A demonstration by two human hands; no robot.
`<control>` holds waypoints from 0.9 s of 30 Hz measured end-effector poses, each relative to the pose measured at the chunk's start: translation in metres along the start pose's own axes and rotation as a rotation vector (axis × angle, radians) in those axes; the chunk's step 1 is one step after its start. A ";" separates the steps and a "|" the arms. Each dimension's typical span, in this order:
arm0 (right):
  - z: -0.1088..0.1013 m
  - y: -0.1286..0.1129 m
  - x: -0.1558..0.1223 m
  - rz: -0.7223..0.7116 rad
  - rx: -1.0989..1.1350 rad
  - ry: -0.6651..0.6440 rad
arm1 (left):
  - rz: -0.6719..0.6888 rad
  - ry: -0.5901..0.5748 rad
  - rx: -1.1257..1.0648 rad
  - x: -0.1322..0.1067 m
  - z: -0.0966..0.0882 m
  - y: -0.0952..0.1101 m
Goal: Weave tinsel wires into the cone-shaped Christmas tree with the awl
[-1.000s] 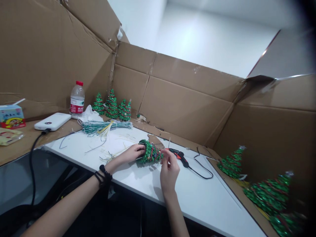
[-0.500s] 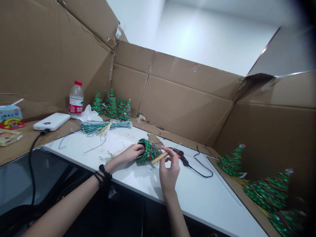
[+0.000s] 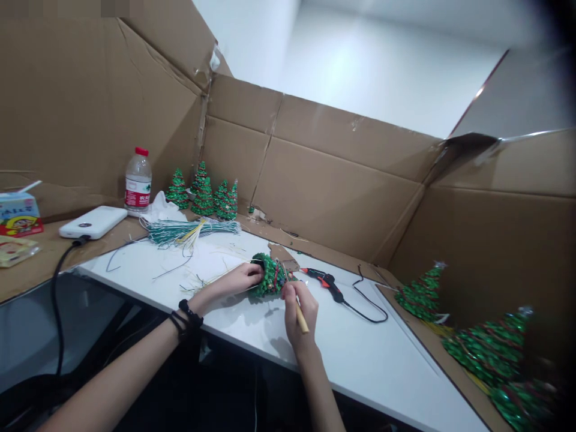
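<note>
Left hand [image 3: 245, 277] extended, grip holding tree [image 3: 272, 279]; right hand [image 3: 293, 313] curled, grip around wooden-handled tool [image 3: 302, 320].

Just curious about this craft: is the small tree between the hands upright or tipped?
Tipped: the small tree is sideways, its base toward the left hand and its narrow end toward the right hand.

Tall cardboard walls [image 3: 342, 150] are boxing in a white surface [image 3: 369, 351], so the place is looking like a small makeshift craft workshop. A corded glue gun [image 3: 333, 288] is lying there, a bundle of wires [image 3: 180, 233] is resting farther left, the right hand [image 3: 291, 318] is holding a tool [image 3: 303, 323], and matching green trees [image 3: 203, 199] are standing at the back and along the right. A bottle [image 3: 137, 181], a drink carton [image 3: 20, 215] and a power bank [image 3: 96, 221] are sitting at the left, suggesting somebody's everyday work corner.
</note>
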State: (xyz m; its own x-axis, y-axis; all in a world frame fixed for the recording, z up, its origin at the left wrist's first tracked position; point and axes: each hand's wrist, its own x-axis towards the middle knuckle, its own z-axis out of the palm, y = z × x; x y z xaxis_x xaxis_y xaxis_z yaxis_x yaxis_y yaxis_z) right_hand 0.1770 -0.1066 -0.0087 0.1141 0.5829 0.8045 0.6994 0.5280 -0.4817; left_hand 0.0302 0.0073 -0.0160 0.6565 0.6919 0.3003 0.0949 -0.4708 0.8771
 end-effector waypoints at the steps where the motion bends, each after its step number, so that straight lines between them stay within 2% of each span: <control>1: 0.000 0.000 0.000 0.014 0.004 0.005 | -0.008 -0.018 -0.034 -0.001 0.000 0.002; 5: -0.003 -0.001 -0.001 0.006 0.025 0.032 | -0.021 -0.090 -0.160 -0.003 0.000 0.006; 8: -0.005 -0.003 -0.002 -0.071 0.042 0.062 | -0.017 -0.080 -0.147 -0.003 -0.001 0.004; 12: -0.006 -0.002 -0.005 -0.139 0.032 0.038 | -0.004 -0.063 -0.112 0.000 0.000 -0.001; 21: -0.003 0.000 -0.005 -0.122 0.013 -0.053 | -0.062 -0.083 -0.276 -0.004 0.005 0.005; 27: -0.002 0.002 -0.004 -0.130 -0.015 -0.073 | -0.102 -0.083 -0.235 -0.002 0.003 0.000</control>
State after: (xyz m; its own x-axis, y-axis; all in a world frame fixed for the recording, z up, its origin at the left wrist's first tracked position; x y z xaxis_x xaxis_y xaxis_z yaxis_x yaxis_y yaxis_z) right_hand 0.1789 -0.1088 -0.0122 -0.0290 0.5541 0.8319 0.7152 0.5930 -0.3700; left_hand 0.0311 0.0038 -0.0181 0.7125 0.6774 0.1827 -0.0059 -0.2546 0.9670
